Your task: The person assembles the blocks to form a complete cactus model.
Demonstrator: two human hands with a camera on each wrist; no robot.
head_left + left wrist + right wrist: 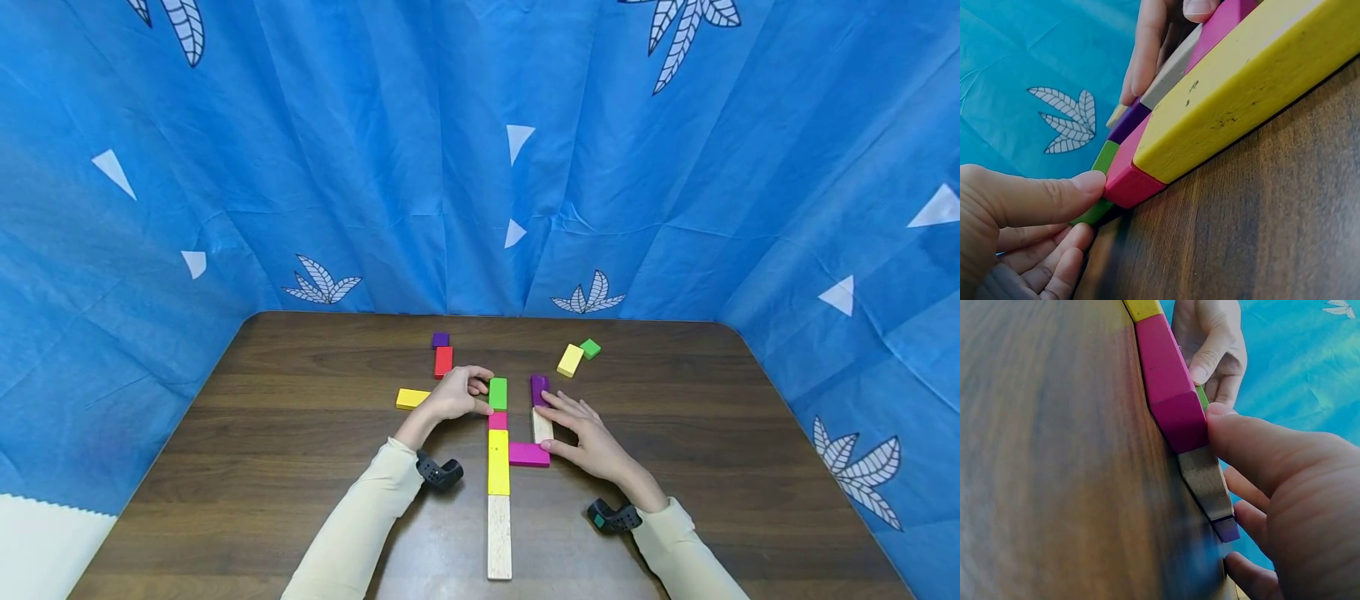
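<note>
A column of blocks has a green block (498, 394) at its far end, then a small pink block (497, 421), a yellow block (498, 463) and a pale wooden block (499, 537). My left hand (452, 394) touches the column's left side, thumb at the pink block (1132, 180), fingertips beside the green one. A magenta block (528, 454) joins the yellow block's right side; from its right end a short wooden block (542, 426) and a purple block (539, 390) extend away. Against their right side rests my right hand (592, 442), thumb by the magenta-wood corner, fingers spread.
Left of the column lie a yellow block (412, 399), a red block (443, 362) and a dark purple block (440, 340). A light yellow block (570, 360) and a green block (590, 348) lie at the back right. Behind the table (300, 467) hangs a blue curtain (390, 167).
</note>
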